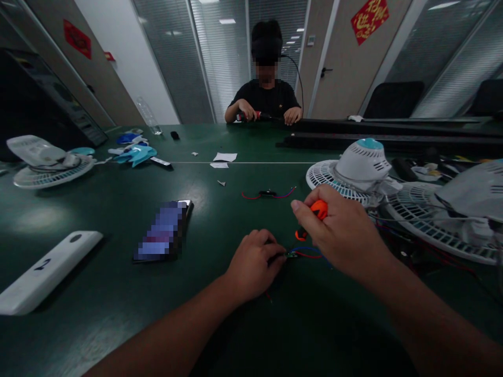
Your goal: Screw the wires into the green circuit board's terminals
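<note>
My left hand (253, 264) rests on the green table (98, 199), fingers pinched on a small green circuit board (291, 255) with red and blue wires (310, 253). My right hand (341, 233) is closed around an orange-handled tool (319, 209), held upright with its tip down by the board.
A dismantled white fan (363, 167) with grilles lies at right, another fan part (47, 162) at far left. A phone (165, 230) and a white plate marked 2 (43, 272) lie at left. A wired part (268, 193) sits mid-table. A person sits opposite with a tool.
</note>
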A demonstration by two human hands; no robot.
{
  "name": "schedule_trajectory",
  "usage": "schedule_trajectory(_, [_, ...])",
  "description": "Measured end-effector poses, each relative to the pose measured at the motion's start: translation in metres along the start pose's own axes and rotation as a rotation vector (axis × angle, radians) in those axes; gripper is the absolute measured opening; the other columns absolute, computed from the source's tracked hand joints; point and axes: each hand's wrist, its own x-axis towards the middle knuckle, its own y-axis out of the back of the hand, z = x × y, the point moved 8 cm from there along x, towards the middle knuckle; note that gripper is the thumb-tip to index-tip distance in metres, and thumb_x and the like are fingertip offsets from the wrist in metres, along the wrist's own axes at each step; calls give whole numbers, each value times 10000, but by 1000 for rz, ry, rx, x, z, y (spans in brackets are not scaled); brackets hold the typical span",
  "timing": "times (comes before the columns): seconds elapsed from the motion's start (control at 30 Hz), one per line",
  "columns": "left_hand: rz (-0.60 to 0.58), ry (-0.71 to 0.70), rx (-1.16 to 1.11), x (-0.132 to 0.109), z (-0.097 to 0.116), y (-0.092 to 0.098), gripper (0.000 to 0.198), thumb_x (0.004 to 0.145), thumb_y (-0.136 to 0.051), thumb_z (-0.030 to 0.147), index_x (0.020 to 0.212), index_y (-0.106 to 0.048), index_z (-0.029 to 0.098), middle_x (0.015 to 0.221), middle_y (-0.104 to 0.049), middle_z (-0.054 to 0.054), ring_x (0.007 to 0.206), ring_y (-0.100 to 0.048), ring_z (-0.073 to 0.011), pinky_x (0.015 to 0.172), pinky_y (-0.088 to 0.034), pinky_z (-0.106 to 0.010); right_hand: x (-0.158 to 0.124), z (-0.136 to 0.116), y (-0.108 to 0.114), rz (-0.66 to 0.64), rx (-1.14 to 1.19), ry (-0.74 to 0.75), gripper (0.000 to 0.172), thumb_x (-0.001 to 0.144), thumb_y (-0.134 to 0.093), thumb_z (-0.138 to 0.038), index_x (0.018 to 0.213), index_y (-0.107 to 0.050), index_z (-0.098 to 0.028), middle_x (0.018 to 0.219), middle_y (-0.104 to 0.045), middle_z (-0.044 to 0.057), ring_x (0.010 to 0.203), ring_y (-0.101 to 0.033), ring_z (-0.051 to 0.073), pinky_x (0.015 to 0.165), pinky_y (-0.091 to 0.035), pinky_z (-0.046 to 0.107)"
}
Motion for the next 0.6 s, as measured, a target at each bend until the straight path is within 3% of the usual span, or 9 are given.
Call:
schedule_trajectory(0.17, [-7, -8, 4, -1, 0, -2, 168, 881, -633, 217, 1012, -737, 205, 990, -625, -62, 904, -560, -221, 783, -480, -363, 0, 1, 9, 109, -37, -7, 177, 866, -513, -356, 736, -475, -241, 541, -551, -32, 467, -502, 137, 501, -328, 284])
schedule_trajectory(0.6, [-12, 1, -3, 1, 0, -1, 172, 875, -620, 208, 1009, -728, 201, 1003, -618, -64, 917, -558, -227, 800, -480, -378, 1, 0, 10, 150, -95, 27, 167, 847, -539, -320, 713, -469, -248, 534, -544, -35, 475, -491, 138, 505, -324, 284])
